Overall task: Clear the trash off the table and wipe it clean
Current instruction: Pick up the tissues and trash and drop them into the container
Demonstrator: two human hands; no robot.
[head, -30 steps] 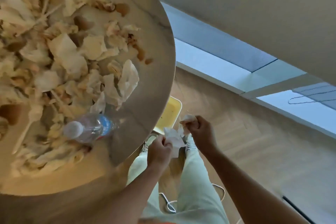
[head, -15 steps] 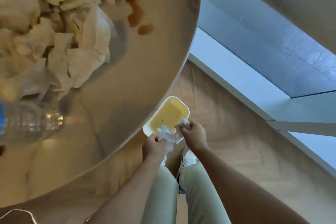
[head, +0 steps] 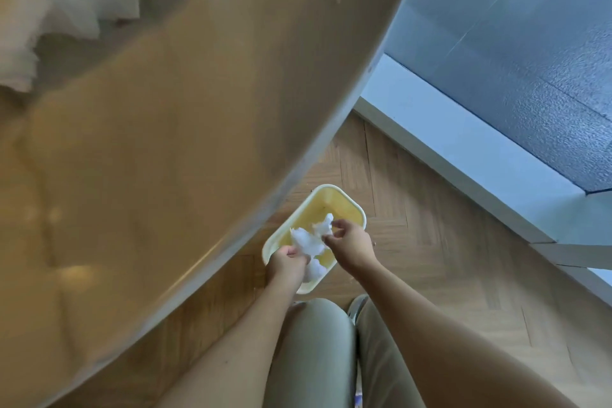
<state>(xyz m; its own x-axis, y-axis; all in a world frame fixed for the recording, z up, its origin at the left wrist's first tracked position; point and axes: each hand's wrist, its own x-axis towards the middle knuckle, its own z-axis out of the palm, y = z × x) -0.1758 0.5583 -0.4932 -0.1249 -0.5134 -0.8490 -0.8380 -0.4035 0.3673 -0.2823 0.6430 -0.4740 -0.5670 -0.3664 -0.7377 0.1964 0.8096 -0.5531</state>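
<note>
Both my hands hold crumpled white tissues (head: 306, 243) just over a yellow bin (head: 344, 209) that stands on the floor beside the round table (head: 198, 142). My left hand (head: 286, 263) grips the lower part of the wad. My right hand (head: 351, 245) pinches its upper end with the fingertips. More crumpled tissue (head: 66, 0) lies on the table at the top left, blurred and partly cut off by the frame.
The table's curved edge runs close to the left of the bin. My legs in pale green trousers (head: 314, 348) are right below my hands. A wood parquet floor (head: 447, 258) spreads to the right, up to a white skirting and blue wall (head: 530, 60).
My head has dropped lower and nearer the floor, so the bottle and most table trash have left view. Both hands have carried the tissues down over the bin's opening.
</note>
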